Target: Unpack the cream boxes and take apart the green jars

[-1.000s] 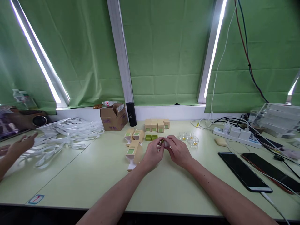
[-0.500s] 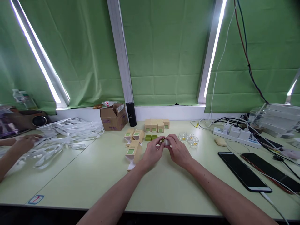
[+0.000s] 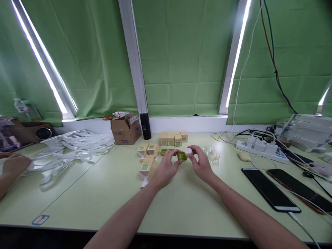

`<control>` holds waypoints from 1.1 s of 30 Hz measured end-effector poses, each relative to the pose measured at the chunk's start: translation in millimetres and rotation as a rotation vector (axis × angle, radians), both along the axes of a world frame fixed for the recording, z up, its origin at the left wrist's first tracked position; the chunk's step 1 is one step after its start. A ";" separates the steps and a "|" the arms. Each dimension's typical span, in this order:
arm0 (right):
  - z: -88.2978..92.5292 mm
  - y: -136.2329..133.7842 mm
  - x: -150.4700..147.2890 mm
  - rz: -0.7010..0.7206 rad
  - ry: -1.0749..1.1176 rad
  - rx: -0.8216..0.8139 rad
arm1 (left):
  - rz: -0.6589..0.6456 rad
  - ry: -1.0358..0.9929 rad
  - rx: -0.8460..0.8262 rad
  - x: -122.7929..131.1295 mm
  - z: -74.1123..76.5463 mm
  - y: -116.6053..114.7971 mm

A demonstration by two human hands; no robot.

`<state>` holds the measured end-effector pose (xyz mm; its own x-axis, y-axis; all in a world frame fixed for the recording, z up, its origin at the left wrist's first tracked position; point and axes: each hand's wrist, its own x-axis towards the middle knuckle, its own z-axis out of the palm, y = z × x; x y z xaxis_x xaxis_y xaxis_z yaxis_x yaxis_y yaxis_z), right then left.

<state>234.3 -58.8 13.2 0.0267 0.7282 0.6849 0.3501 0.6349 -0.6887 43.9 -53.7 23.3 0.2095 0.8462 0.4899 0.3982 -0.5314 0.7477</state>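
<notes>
My left hand (image 3: 168,166) pinches a small olive-green square cup (image 3: 182,156), its hollow side facing me. Right beside it, my right hand (image 3: 201,165) holds a small round white piece (image 3: 188,151) between thumb and fingers; its exact kind is hard to make out. Behind my left hand lie more green cups (image 3: 164,151), partly covered by the fingers. Clear little containers with yellow bits inside (image 3: 215,157) stand just beyond my right hand. To the left are several open kraft boxes (image 3: 147,166) with green labels.
Closed kraft boxes (image 3: 170,139) stand in a row at the back, near a black cylinder (image 3: 145,126) and a cardboard carton (image 3: 126,129). Phones (image 3: 269,190) and a power strip (image 3: 261,152) lie right. At left, a co-worker's hand (image 3: 17,166) touches white straps (image 3: 77,145).
My hands have moved slightly apart. The white piece has come away from the green cup, which is now tilted toward me. The co-worker's hand has shifted left.
</notes>
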 end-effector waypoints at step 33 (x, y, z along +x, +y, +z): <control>-9.1 27.4 35.4 -0.260 -0.058 -0.032 | 0.146 -0.089 0.085 -0.3 -7.3 11.4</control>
